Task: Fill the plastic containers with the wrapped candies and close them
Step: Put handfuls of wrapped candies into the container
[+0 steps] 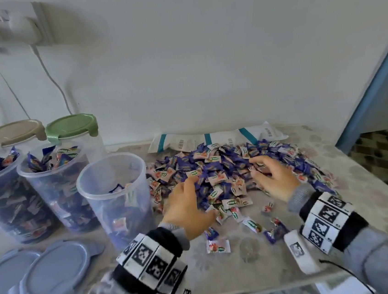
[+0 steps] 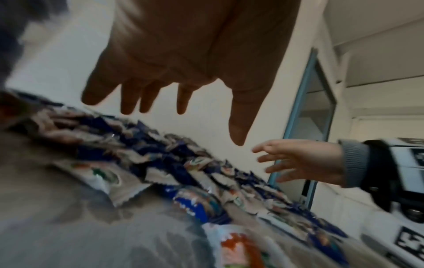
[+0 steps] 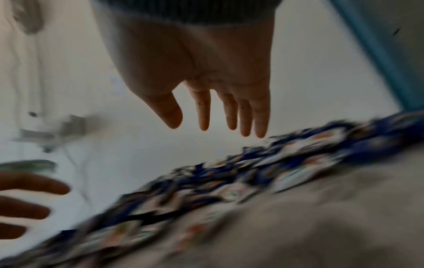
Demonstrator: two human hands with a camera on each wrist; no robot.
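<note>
A heap of blue and white wrapped candies (image 1: 226, 167) covers the middle of the table. My left hand (image 1: 186, 200) hovers at the heap's near left edge with fingers spread and holds nothing. My right hand (image 1: 272, 174) hovers over the heap's right side, fingers also spread and empty. In the left wrist view the left hand (image 2: 174, 87) hangs open over the candies (image 2: 183, 172), with the right hand (image 2: 298, 163) opposite. The right wrist view shows the right hand (image 3: 218, 108) open above the blurred candies (image 3: 229, 181). A clear container (image 1: 117, 198), partly filled, stands left of the heap.
Two full open containers (image 1: 55, 185) (image 1: 2, 198) stand further left, closed ones with green (image 1: 71, 126) and beige (image 1: 14, 132) lids behind. Blue-grey lids (image 1: 55, 271) lie at front left. Empty bags (image 1: 216, 137) lie against the wall. The table edge (image 1: 370, 171) drops at right.
</note>
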